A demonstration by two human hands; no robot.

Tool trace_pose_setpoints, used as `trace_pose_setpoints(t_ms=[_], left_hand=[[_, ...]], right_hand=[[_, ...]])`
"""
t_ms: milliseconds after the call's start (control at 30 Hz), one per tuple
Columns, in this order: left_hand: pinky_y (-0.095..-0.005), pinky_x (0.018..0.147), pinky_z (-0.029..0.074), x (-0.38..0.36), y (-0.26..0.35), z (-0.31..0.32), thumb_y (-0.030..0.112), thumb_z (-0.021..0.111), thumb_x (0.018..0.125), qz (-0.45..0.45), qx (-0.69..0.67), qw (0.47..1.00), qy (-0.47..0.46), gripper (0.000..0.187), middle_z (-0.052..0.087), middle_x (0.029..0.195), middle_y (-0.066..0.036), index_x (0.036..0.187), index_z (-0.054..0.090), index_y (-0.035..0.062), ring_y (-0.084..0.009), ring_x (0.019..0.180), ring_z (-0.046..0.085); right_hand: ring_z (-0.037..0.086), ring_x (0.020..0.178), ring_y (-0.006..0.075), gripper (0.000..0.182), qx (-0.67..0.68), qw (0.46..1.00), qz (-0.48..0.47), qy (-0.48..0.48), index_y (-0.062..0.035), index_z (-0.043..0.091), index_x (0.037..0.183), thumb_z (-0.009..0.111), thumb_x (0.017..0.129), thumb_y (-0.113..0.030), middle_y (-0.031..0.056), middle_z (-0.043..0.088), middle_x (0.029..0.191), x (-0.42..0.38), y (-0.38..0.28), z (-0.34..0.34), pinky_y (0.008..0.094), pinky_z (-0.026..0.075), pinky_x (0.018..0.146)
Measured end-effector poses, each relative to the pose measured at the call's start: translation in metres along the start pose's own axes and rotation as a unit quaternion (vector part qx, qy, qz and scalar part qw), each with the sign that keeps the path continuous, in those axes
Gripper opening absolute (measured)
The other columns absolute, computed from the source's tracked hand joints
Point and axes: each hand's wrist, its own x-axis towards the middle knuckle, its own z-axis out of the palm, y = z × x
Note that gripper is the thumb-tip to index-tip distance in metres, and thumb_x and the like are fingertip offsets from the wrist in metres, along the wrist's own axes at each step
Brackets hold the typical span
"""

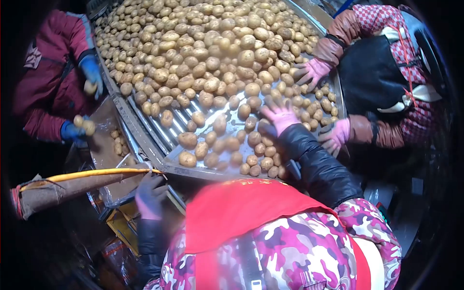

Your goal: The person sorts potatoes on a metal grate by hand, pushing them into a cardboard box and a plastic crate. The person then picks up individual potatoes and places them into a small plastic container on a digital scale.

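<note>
My right hand (280,116), in a pink glove with grey fingertips, reaches over the metal sorting table. Its fingers are spread and lie against the potatoes (254,138) on the tray's front part. No potato shows gripped in it. Below the table's front left edge is my left hand (150,195), in a similar glove, beside a cardboard tube (72,191) with a yellow hose (104,172) along it. The left fingers are dark and blurred, so whether they hold anything cannot be made out. A large heap of potatoes (212,63) covers the table's back.
At left, a co-worker's blue-gloved hands (92,72) hold potatoes above a plastic-lined carton (104,130). A right-hand co-worker's pink gloves (314,72) rest by the heap and the table's rim (340,104). Metal slats (162,128) show between potatoes. A yellow crate (123,224) stands low left.
</note>
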Motion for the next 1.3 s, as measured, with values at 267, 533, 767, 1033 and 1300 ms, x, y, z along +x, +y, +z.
trace_pose_setpoints(t_ms=[267, 533, 767, 1033, 1300], left_hand=[[-0.0527, 0.122, 0.034, 0.077, -0.018, 0.124, 0.044, 0.076, 0.091, 0.290, 0.570, 0.769, 0.013, 0.085, 0.045, 0.155, -0.030, 0.158, 0.039, 0.0069, -0.0475, 0.146, 0.039], [-0.0512, 0.122, 0.036, 0.083, -0.027, 0.205, 0.040, 0.076, 0.091, 0.338, 0.480, 0.786, -0.195, 0.092, 0.026, 0.168, -0.029, 0.166, 0.029, 0.0153, -0.0485, 0.152, 0.033], [-0.0551, 0.119, 0.036, 0.063, -0.026, 0.161, 0.033, 0.073, 0.092, 0.449, 0.612, 0.635, -0.145, 0.066, 0.051, 0.151, -0.022, 0.150, 0.052, 0.0100, -0.0460, 0.142, 0.044], [-0.0547, 0.114, 0.041, 0.072, -0.044, 0.143, 0.038, 0.076, 0.090, 0.413, 0.590, 0.690, -0.075, 0.063, 0.058, 0.142, -0.022, 0.142, 0.059, 0.0077, -0.0443, 0.133, 0.051], [-0.0524, 0.112, 0.044, 0.068, -0.037, 0.139, 0.035, 0.076, 0.092, 0.424, 0.566, 0.702, -0.087, 0.053, 0.061, 0.136, -0.023, 0.134, 0.064, 0.0062, -0.0450, 0.132, 0.053]], right_hand=[[0.051, 0.138, 0.0398, 0.051, 0.105, 0.959, 0.148, -0.218, -0.0114, 0.061, 0.133, 0.070, 0.084, -0.021, 0.0186, 0.057, 0.145, -0.022, -0.041, -0.013, 0.0555, 0.038, 0.117], [0.049, 0.144, 0.0332, 0.055, 0.062, 0.967, -0.238, -0.064, -0.0177, 0.059, 0.142, 0.069, 0.090, -0.032, 0.0132, 0.055, 0.151, -0.068, -0.052, 0.047, 0.0547, 0.035, 0.120], [0.046, 0.142, 0.0370, 0.061, 0.023, 0.996, 0.081, 0.031, -0.0138, 0.059, 0.141, 0.070, 0.088, -0.041, 0.0152, 0.054, 0.149, -0.066, -0.011, -0.005, 0.0598, 0.034, 0.117], [0.043, 0.145, 0.0409, 0.056, 0.026, 1.000, -0.005, -0.008, -0.0117, 0.058, 0.141, 0.065, 0.087, -0.025, 0.0187, 0.052, 0.150, -0.021, -0.046, 0.005, 0.0619, 0.027, 0.122], [0.062, 0.118, 0.0334, 0.048, 0.097, 0.991, -0.076, -0.056, -0.0150, 0.062, 0.132, 0.071, 0.085, -0.026, 0.0088, 0.064, 0.122, 0.087, -0.099, 0.003, 0.0564, 0.045, 0.100]])
